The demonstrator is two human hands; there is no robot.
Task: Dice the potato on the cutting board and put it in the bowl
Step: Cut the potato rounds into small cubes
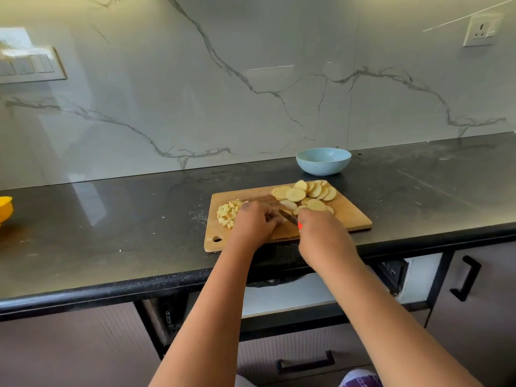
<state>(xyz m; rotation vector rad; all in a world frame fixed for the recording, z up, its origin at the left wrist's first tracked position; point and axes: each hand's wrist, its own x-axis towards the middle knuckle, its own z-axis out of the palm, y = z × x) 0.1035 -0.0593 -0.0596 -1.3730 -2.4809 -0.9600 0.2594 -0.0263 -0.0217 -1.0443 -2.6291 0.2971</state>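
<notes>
Wooden cutting board (351, 216) lies near the front edge of the black countertop (111, 219), within easy reach. Potato sits in 2 lots on it: a fan of round slices (304, 192) at the far right, a heap of diced pieces (227, 213) at the left end, likely kept apart so cut stock stays clear of the blade.

Right hand (318, 233) wraps the red-handled knife (290, 218), blade angled toward the left hand. Left hand (255, 222) rests on the board mid-way, fingers curled down, probably steadying slices under cut; what it holds is hidden beneath it.

Light blue bowl (323, 161) stands just behind the board, near the slices, no potato visible inside. Judgement: dicing partway, most slices uncut.
</notes>
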